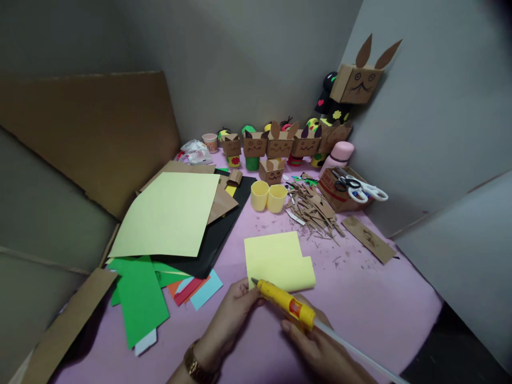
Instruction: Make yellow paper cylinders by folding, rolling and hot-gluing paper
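Note:
In my right hand is a yellow hot glue gun, its nozzle pointing left and a long clear glue stick coming out of the back. The nozzle tip is over the lower left corner of a sheet of pale yellow paper, which curls along its near right edge. Closed fingers of my left hand pinch that same corner, just beneath the nozzle. Two small yellow paper cups stand side by side beyond the sheet.
Left lie a large yellow sheet, black paper and green paper. Cardboard scraps are heaped right of the cups, near a box with scissors. Cardboard animal figures and a pink bottle stand behind.

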Action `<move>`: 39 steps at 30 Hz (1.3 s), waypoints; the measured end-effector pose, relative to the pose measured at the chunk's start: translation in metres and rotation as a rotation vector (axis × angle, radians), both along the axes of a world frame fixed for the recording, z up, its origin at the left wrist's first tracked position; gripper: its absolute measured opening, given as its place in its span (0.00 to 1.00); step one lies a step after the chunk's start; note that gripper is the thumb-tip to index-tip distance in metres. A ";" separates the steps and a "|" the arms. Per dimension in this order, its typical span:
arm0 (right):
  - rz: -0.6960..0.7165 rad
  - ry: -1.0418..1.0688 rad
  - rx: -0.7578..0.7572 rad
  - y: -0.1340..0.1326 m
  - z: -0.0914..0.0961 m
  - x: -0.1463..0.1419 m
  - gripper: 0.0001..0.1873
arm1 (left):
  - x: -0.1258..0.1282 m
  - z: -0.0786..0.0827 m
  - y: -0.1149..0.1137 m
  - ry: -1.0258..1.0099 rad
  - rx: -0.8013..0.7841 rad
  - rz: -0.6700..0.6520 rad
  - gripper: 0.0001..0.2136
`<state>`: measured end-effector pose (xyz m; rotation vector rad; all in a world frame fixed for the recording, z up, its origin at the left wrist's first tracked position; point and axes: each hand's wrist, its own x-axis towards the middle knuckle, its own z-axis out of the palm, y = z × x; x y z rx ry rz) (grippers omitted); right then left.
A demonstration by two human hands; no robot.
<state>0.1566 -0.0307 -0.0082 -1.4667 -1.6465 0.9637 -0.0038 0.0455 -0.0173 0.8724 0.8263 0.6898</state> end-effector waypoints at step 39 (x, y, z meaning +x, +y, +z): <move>-0.068 -0.038 -0.072 -0.004 0.000 0.005 0.07 | -0.005 -0.009 0.002 0.042 -0.024 0.008 0.12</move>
